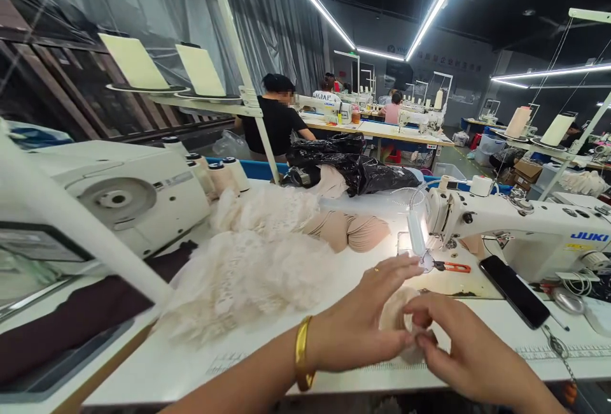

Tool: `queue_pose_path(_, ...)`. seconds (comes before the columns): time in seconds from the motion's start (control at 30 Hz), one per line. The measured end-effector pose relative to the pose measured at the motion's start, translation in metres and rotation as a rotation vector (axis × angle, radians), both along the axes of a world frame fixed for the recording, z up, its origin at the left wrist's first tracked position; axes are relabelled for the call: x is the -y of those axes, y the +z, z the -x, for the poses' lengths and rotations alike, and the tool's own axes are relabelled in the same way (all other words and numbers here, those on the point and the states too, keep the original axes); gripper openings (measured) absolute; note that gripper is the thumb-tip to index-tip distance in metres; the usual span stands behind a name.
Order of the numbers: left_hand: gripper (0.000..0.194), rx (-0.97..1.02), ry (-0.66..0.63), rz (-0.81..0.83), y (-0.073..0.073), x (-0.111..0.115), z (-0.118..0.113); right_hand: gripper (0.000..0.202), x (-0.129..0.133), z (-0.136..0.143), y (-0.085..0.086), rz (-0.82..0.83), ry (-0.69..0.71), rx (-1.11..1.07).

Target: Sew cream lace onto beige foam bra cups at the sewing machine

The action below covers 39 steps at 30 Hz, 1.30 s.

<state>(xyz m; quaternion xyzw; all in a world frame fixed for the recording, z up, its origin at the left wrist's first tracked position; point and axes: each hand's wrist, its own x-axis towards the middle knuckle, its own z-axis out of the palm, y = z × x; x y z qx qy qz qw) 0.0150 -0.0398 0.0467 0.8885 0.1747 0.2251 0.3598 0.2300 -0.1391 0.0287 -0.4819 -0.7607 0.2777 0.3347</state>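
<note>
My left hand [367,318], with a gold bangle on the wrist and a ring, lies on a small cream fabric piece [394,312] on the white table [191,363]. My right hand [458,347] pinches the same piece from the right, thumb and fingers closed on its edge. Both hands sit just in front of the needle area of a white JUKI sewing machine [525,229]. Most of the fabric piece is hidden under my hands.
A pile of cream lace [258,261] and beige folded pieces [353,232] lie left of the needle. Orange-handled snips [451,267] and a black phone [515,291] rest by the machine. Another machine [119,197] stands at left. Black bags [353,169] and seated people are behind.
</note>
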Motion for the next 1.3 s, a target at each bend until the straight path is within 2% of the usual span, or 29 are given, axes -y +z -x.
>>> queue_pose_path(0.07,0.048,-0.113,-0.138,0.273,0.005,-0.005,0.0,0.042,0.01,-0.006,0.014,0.033,0.067,0.001)
queue_pose_path(0.13,0.035,-0.14,-0.226,0.559,0.001,-0.005,-0.003,0.03,0.013,-0.009,0.015,0.104,0.005,-0.205)
queue_pose_path(0.17,0.037,-0.104,-0.233,0.696,-0.003,-0.003,-0.005,0.03,0.012,-0.009,0.01,0.15,-0.032,-0.367)
queue_pose_path(0.2,0.041,-0.04,-0.225,0.816,-0.008,0.001,-0.007,0.038,0.011,-0.008,0.002,0.201,-0.052,-0.538)
queue_pose_path(0.27,0.045,0.122,-0.191,0.982,-0.02,0.01,-0.011,0.071,0.009,-0.003,-0.019,0.32,-0.016,-0.811)
queue_pose_path(0.33,0.047,0.291,-0.121,1.031,-0.03,0.018,-0.012,0.087,0.008,0.005,-0.039,0.42,0.027,-0.905)
queue_pose_path(0.4,0.05,0.382,-0.082,1.05,-0.039,0.023,-0.013,0.082,0.008,0.013,-0.052,0.443,-0.007,-0.935)
queue_pose_path(0.53,0.056,0.277,-0.186,1.104,-0.046,0.027,-0.012,0.072,0.009,0.016,-0.06,0.379,-0.095,-0.966)
queue_pose_path(0.6,0.054,0.25,-0.182,1.122,-0.045,0.028,-0.012,0.077,0.008,0.013,-0.061,0.396,-0.077,-0.944)
queue_pose_path(0.73,0.051,0.308,-0.09,1.154,-0.035,0.026,-0.008,0.083,0.007,0.002,-0.066,0.512,-0.003,-0.841)
queue_pose_path(0.83,0.053,0.298,-0.1,1.125,-0.026,0.018,-0.002,0.058,0.003,-0.01,-0.061,0.428,-0.038,-0.675)
queue_pose_path(0.9,0.054,0.2,-0.119,1.003,-0.022,0.012,0.003,0.026,-0.002,-0.018,-0.051,0.236,-0.086,-0.441)
queue_pose_path(0.93,0.05,0.124,-0.123,0.876,-0.02,0.009,0.004,0.013,-0.006,-0.022,-0.046,0.101,-0.106,-0.3)
queue_pose_path(0.97,0.041,0.043,-0.136,0.695,-0.019,0.007,0.004,0.008,-0.011,-0.024,-0.041,-0.041,-0.123,-0.159)
queue_pose_path(1.03,0.013,-0.103,-0.212,0.207,-0.022,0.001,0.002,0.014,-0.022,-0.027,-0.037,-0.228,-0.168,0.067)
queue_pose_path(1.07,0.005,-0.158,-0.265,-0.04,-0.025,-0.002,-0.001,0.015,-0.029,-0.027,-0.037,-0.234,-0.209,0.132)
queue_pose_path(1.13,0.014,-0.252,-0.355,-0.429,-0.034,-0.009,-0.008,0.016,-0.043,-0.028,-0.043,-0.133,-0.286,0.223)
queue_pose_path(1.2,0.016,-0.342,-0.341,-0.633,-0.043,-0.016,-0.015,0.018,-0.057,-0.031,-0.052,-0.101,-0.253,0.329)
queue_pose_path(1.3,0.013,-0.4,-0.253,-0.699,-0.049,-0.032,-0.022,0.028,-0.072,-0.041,-0.065,-0.269,-0.093,0.539)
